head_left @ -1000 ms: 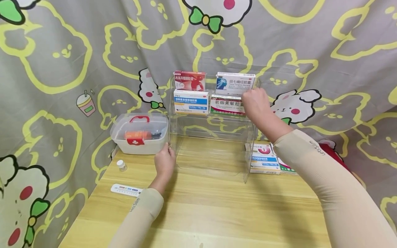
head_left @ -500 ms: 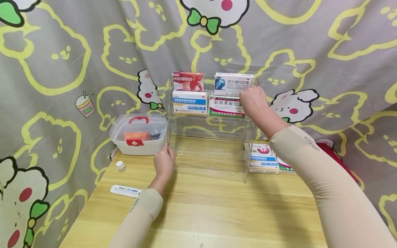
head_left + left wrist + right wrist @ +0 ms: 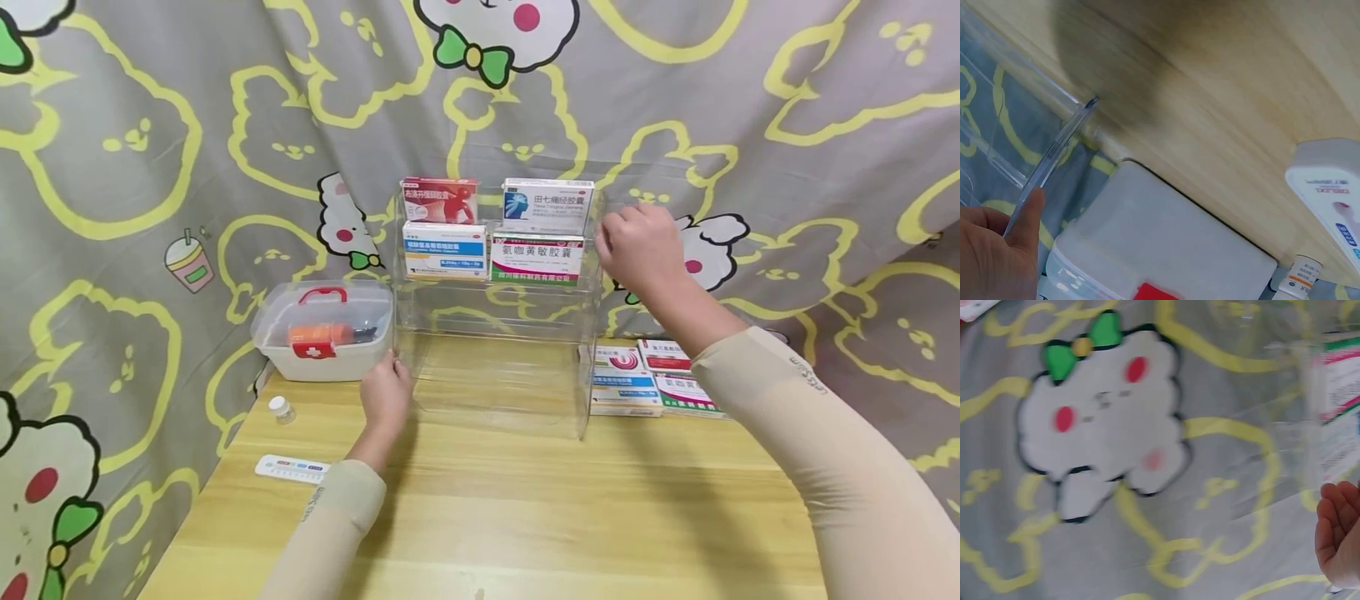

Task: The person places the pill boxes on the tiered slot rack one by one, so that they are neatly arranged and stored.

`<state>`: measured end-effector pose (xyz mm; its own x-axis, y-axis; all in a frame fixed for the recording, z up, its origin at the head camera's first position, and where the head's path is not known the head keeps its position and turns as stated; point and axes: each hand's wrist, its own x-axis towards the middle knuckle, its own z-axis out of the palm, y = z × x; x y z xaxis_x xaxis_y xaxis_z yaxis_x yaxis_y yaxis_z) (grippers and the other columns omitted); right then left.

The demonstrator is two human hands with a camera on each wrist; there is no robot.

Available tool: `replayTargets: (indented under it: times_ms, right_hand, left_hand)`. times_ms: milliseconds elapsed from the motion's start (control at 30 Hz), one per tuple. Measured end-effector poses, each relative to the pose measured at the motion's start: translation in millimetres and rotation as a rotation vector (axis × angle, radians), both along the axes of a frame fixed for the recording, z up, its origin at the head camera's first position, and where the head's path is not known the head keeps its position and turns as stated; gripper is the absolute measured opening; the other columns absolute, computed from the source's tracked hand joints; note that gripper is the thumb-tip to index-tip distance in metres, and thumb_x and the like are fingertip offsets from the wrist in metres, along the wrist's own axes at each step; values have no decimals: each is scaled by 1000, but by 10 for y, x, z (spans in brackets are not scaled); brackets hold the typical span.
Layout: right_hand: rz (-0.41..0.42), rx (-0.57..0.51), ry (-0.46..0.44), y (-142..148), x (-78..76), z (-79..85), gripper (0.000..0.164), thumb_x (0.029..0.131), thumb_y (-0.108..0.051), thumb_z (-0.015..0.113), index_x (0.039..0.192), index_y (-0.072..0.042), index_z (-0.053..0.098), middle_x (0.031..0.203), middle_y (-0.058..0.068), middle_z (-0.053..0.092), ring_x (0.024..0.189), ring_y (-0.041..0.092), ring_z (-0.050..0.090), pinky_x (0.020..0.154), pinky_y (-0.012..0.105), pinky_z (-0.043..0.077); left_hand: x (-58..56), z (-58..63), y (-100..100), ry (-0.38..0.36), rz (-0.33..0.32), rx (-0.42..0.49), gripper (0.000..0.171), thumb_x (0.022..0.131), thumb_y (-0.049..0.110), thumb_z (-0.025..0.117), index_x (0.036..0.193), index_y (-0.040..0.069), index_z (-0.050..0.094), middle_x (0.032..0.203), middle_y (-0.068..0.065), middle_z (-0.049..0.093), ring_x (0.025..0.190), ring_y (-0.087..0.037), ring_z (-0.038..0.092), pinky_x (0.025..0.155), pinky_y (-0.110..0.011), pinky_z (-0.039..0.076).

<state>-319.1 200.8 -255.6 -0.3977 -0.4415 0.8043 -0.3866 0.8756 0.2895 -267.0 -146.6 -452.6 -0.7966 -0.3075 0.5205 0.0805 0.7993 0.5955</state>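
Note:
My left hand [image 3: 386, 393] pinches the left side panel of a clear acrylic display rack [image 3: 586, 387]; in the left wrist view, thumb and fingers lie on either side of the panel's edge [image 3: 1054, 150]. Just beyond the rack's upper right side, my right hand [image 3: 643, 250] has loosely curled fingers and holds nothing, as the right wrist view also shows. Medicine boxes stand upright on the rack: a red box [image 3: 440, 200] and a white box [image 3: 550, 206] on the upper tier, a blue-striped box [image 3: 446, 252] and a pink-and-green box [image 3: 537, 261] below them.
Left of the rack is a white first-aid case [image 3: 326, 350] with a clear lid. A small bottle [image 3: 282, 409] and a white thermometer [image 3: 291, 468] lie nearer me. More medicine boxes [image 3: 626, 392] sit right of the rack. A patterned curtain [image 3: 247, 192] hangs behind the table.
My right hand has come away from the right end of the boxes, moving right and uncovering them. My left hand stays on the rack. The head view has turned slightly right.

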Motion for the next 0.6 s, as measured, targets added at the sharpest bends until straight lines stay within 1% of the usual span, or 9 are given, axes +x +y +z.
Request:
replayTargets:
  times_ms: [100,167,233,300,367,400,467,500,600]
  right_hand:
    - [-42,2,6,262,34,-100,32,86,-8,50,55,-3,47,49,11,48,48,29,42,46,39,35]
    - [-113,0,-76,435,60,-171,31,87,-10,48,57,-2,50,52,13,51,50,30,44,47,41,38]
    - [-231,-34,-291,604,119,-220,30,90,-15,43,68,0,58,65,16,57,61,34,51,55,44,42]
    - [-370,-87,-560,778,173,-263,32,92,-22,41,81,0,63,79,19,60,72,37,54,58,48,43]
    - [-498,-130,-813,941,222,-308,32,91,-27,41,88,-3,62,85,18,59,76,37,53,58,48,43]
    - [-538,-149,-913,1015,238,-337,32,92,-29,42,88,-5,62,85,17,58,78,36,52,58,47,42]
    - [-567,-175,-1027,1157,251,-444,31,91,-31,44,77,-7,58,75,14,54,71,32,50,54,42,38]
    - [-571,-180,-1057,1213,259,-511,31,90,-30,45,71,-8,55,70,12,52,69,30,49,54,41,37]
    - [-569,-199,-1116,1348,281,-762,31,90,-31,48,70,-10,56,72,12,53,70,31,49,54,40,37]
  left_hand:
    - [8,32,11,-18,3,8,24,85,5,52,99,-7,67,81,-27,67,70,-49,62,61,-56,47]
    - [19,40,12,-20,13,8,23,85,5,53,99,-7,67,82,-27,67,70,-49,62,62,-56,47]
    - [22,45,18,-13,16,1,24,85,5,53,99,-7,68,82,-27,67,70,-49,62,62,-56,47]
    - [19,51,31,-9,12,-9,24,85,6,53,100,-7,68,83,-27,67,69,-49,62,62,-56,48]
    - [15,60,45,-8,2,-12,22,85,6,54,98,-6,68,81,-27,67,69,-49,61,61,-56,47]
    - [14,62,50,-11,-2,-14,22,85,6,53,96,-6,68,80,-27,67,68,-49,61,61,-56,47]
    - [13,67,54,-25,-6,-9,21,85,6,52,95,-6,67,78,-27,66,68,-49,61,60,-56,47]
    - [14,74,53,-34,-2,-5,22,85,5,52,95,-6,67,78,-27,66,68,-49,61,60,-56,47]
    - [15,95,43,-66,20,-1,21,85,5,51,94,-6,67,78,-28,66,69,-49,61,60,-55,47]
